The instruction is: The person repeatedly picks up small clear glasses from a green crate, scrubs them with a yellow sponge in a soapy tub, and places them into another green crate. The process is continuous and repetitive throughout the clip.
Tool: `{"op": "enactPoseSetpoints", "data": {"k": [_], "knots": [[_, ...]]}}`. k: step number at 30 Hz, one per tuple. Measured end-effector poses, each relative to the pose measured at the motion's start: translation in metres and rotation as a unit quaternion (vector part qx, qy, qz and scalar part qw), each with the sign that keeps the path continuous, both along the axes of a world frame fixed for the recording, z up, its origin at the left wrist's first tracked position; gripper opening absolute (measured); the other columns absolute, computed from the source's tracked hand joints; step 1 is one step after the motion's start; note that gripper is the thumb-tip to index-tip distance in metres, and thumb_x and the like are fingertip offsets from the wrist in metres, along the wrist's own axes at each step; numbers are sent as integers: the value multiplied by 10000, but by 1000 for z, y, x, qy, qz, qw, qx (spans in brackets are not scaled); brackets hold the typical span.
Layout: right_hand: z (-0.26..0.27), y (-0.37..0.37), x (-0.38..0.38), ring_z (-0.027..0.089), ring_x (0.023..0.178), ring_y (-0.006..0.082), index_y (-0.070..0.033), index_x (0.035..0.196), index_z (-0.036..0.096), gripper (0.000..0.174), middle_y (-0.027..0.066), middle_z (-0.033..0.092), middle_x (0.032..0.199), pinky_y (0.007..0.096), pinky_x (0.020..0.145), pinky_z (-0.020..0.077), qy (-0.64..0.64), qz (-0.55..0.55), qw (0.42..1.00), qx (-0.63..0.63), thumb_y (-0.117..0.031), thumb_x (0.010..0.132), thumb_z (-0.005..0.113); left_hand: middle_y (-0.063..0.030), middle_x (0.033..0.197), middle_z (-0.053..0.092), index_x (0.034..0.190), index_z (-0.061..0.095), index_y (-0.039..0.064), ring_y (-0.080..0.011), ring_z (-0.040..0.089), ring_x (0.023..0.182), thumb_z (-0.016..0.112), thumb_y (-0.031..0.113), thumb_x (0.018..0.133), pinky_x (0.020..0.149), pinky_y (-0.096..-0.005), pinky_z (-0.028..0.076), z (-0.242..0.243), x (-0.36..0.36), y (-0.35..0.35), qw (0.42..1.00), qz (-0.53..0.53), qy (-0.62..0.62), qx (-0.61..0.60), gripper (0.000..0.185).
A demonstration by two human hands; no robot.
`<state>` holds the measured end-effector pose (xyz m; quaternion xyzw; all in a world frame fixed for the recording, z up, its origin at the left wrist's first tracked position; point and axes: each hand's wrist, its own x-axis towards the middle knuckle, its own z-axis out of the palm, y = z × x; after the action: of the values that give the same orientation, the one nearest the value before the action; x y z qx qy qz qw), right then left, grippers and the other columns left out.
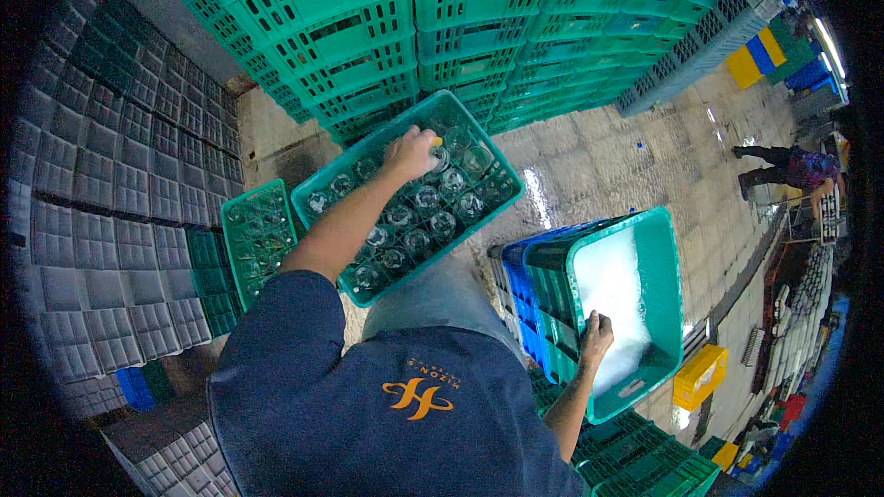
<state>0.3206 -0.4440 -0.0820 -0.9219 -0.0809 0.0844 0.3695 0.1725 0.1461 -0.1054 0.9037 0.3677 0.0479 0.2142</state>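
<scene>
My left hand (412,154) is over a green plastic crate (507,162) of clear glasses (452,183), which stand in rows. Its fingers are curled around a small yellow piece (436,143), perhaps a sponge, right above one glass. My right hand (598,339) is at the near left rim of a green plastic tub (661,290), its fingers bent over the white foam (611,283). Whether those fingers hold anything is hidden. The tub sits on top of a blue crate (514,276).
Tall stacks of green crates (469,21) rise beyond the glasses. A smaller green crate of glassware (259,235) stands at left, beside stacked grey racks (103,255). A yellow crate (701,376) is at right on the wet tiled floor (690,166). Farther off is another person (801,169).
</scene>
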Motion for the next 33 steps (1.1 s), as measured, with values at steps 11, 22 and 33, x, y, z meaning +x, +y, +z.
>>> {"op": "enactPoseSetpoints", "data": {"k": [11,22,33], "knots": [[-3,4,-2,683,743,225,82,1021,714,306,189,742,854,384,721,546,-28,-5,999,-31,-219,983,681,-161,1147,621,1168,700,171,-395,678,1033,769,157,731,860,-516,574,27,15,34,959,-266,79,59,442],[6,7,-8,689,748,248,72,988,714,283,197,733,816,398,728,547,-41,-27,998,-36,-209,961,689,-116,1135,693,1204,675,117,-378,585,1155,665,228,894,915,-572,501,-1,26,41,987,-104,-26,120,329],[6,9,-5,730,871,401,-76,1009,772,362,193,759,925,475,818,576,45,-55,994,-89,-417,895,730,-276,963,707,1102,655,-3,-453,700,928,635,39,921,794,-549,557,-55,3,40,988,-85,75,105,186]]}}
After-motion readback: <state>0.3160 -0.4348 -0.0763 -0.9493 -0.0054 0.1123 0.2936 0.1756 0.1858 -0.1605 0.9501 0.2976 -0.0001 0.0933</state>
